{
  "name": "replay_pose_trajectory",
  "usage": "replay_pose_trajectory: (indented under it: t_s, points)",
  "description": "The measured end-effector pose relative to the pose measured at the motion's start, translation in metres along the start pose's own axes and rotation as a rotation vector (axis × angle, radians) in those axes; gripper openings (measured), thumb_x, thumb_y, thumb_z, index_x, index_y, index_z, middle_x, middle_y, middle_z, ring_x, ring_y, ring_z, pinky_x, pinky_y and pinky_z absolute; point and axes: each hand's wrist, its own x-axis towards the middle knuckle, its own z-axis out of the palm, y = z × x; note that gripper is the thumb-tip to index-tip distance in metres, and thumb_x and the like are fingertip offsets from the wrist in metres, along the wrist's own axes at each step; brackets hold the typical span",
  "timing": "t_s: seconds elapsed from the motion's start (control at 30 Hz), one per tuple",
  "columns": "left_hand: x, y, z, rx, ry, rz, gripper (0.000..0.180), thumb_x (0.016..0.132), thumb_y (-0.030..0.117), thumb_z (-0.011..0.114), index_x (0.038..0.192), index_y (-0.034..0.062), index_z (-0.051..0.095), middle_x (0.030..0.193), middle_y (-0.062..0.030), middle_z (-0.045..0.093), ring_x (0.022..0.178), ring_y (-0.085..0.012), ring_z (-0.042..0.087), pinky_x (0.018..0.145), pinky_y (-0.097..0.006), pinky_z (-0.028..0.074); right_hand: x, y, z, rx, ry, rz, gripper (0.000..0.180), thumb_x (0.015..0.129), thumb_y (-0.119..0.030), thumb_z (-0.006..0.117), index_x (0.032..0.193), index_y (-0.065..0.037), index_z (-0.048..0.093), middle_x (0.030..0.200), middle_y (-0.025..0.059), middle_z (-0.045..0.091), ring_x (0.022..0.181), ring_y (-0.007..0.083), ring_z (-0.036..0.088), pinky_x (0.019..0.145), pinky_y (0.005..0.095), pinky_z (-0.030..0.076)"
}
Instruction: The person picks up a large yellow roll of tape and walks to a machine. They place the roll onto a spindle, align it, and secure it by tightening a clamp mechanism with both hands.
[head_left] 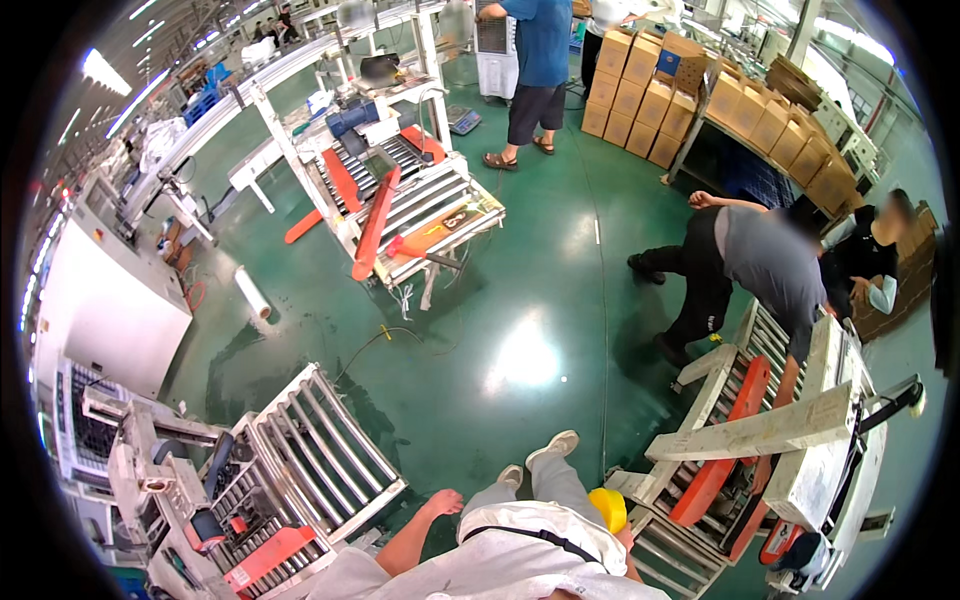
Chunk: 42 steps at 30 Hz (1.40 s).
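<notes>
Ample floor (540, 262) fronts the seemingly empty left hand (443, 503).

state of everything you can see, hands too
Left hand: lowered, nothing visible in it
Right hand: hidden
Yellow object: partly hidden, cannot tell if held
White roll: lying on its side
Cartons: stacked
White cabinet: standing upright
Pale shoes: worn
Grey-shirted co-worker: bent forward

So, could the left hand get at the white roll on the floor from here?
Probably not without walking: the white roll lies well ahead of the left hand and off to its left, with a stretch of green floor between them.
</notes>
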Motion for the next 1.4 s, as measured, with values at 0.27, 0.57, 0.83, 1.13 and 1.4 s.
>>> replay_pose_trajectory:
  t_s: [0.27, 0.57, 0.83, 1.13, 1.4]
  points:
    - [0.055, 0.077, 0.005, 0.124, -0.106, 0.019, 0.026, 0.092, 0.027, 0.057, 0.094, 0.0038, 0.068, 0.085, -0.0072, 0.071, 0.065, -0.0146, 0.063, 0.056, -0.028, 0.052, 0.052, -0.026, -0.013, 0.101, 0.008, 0.025, 0.073, 0.072, -0.052, 0.075, 0.122, -0.007, 0.047, 0.108, 0.0229, 0.069, 0.102, 0.0414, 0.066, 0.086, 0.0479, 0.053]
    - [0.108, 0.322, 0.062, 0.596, -0.057, 0.287, 0.032, 0.094, 0.032, 0.055, 0.106, 0.0041, 0.066, 0.093, -0.0084, 0.072, 0.077, -0.0178, 0.067, 0.068, -0.033, 0.054, 0.091, -0.044, -0.039, 0.281, 0.047, 0.176, 0.072, 0.073, -0.053, 0.074, 0.122, -0.007, 0.047, 0.107, 0.023, 0.069, 0.102, 0.0415, 0.066, 0.086, 0.048, 0.053]
    - [0.075, 0.476, 0.159, 0.469, -0.166, 0.413, 0.032, 0.1, 0.031, 0.054, 0.118, 0.0052, 0.06, 0.108, -0.0096, 0.07, 0.094, -0.0179, 0.066, 0.082, -0.032, 0.053, 0.128, -0.043, -0.045, 0.359, -0.048, 0.297, 0.067, 0.076, -0.052, 0.073, 0.12, -0.008, 0.048, 0.105, 0.0224, 0.07, 0.101, 0.0409, 0.067, 0.085, 0.0488, 0.054]
    - [0.127, 0.39, 0.096, 0.724, -0.108, 0.14, 0.028, 0.092, 0.028, 0.062, 0.106, 0.0046, 0.066, 0.098, -0.0068, 0.071, 0.087, -0.0182, 0.068, 0.08, -0.035, 0.056, 0.13, -0.045, -0.055, 0.342, -0.115, 0.267, 0.07, 0.07, -0.048, 0.077, 0.12, -0.01, 0.046, 0.105, 0.0216, 0.07, 0.101, 0.0401, 0.067, 0.086, 0.0489, 0.054]
    - [0.129, 0.369, 0.06, 0.425, -0.04, -0.057, 0.026, 0.092, 0.03, 0.062, 0.105, 0.0068, 0.066, 0.097, -0.0056, 0.07, 0.088, -0.0168, 0.068, 0.083, -0.035, 0.056, 0.154, -0.041, -0.033, 0.265, -0.105, 0.287, 0.05, 0.084, -0.042, 0.064, 0.119, -0.01, 0.047, 0.108, 0.0237, 0.069, 0.103, 0.0416, 0.066, 0.087, 0.0499, 0.053]
